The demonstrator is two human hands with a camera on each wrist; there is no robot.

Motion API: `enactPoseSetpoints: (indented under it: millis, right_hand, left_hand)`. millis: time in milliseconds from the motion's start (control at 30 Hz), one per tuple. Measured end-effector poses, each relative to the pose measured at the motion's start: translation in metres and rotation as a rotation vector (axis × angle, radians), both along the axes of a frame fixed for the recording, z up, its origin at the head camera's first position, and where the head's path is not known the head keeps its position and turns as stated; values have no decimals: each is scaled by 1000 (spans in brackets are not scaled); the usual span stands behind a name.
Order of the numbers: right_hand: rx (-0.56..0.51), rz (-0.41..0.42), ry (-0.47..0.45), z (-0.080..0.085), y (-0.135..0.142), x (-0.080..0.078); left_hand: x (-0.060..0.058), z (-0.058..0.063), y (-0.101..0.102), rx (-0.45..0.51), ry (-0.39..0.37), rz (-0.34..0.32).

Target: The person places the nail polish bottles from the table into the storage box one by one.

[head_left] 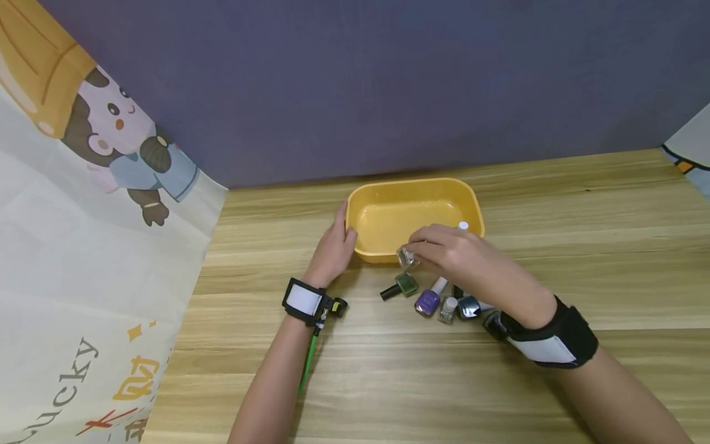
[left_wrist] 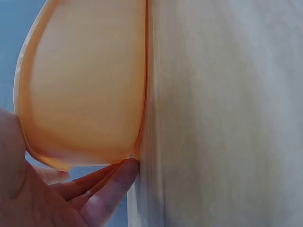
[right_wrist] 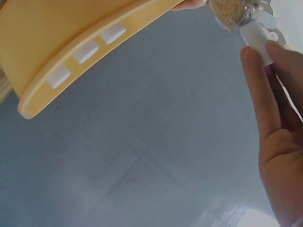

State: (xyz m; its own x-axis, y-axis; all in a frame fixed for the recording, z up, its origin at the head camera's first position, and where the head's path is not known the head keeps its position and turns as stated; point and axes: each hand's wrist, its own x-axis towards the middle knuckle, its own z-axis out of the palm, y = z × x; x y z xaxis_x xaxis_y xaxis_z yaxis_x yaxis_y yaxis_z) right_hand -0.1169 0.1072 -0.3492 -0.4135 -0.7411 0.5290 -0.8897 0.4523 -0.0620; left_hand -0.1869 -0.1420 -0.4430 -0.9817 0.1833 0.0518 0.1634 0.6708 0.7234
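Observation:
My right hand (head_left: 460,250) pinches a small clear nail polish bottle (head_left: 407,256) over the near rim of a yellow basin (head_left: 360,254). In the right wrist view, thumb and fingers grip its white cap (right_wrist: 255,40), and gold glitter shows in the glass. My left hand (head_left: 331,250) rests against the basin's left end, fingers (left_wrist: 111,191) extended along the outer wall below the rim. Below the right hand lie a green nail polish bottle (head_left: 407,284) with a black cap, a purple bottle (head_left: 427,303), a small glitter bottle (head_left: 447,311) and a dark shiny bottle (head_left: 469,308).
White caps (right_wrist: 85,51) of bottles inside the basin show over its rim. Another dark bottle (head_left: 493,324) lies partly hidden by the right wrist strap. The wood-grain table (head_left: 388,382) meets a dark blue wall (head_left: 388,92) behind, with a printed cloth (head_left: 83,265) at left.

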Motion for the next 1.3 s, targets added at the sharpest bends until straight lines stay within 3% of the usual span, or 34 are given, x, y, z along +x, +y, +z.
enactPoseSetpoints:
  millis: [633,1300]
  right_hand:
    - [-67,-77,-50,-7,11,-12]
    - [-9,-140,-96,-20,18,-27]
  left_hand:
    - [2,-3,-2,-22,3,2]
    - [0,0,-1,-21,13,-7]
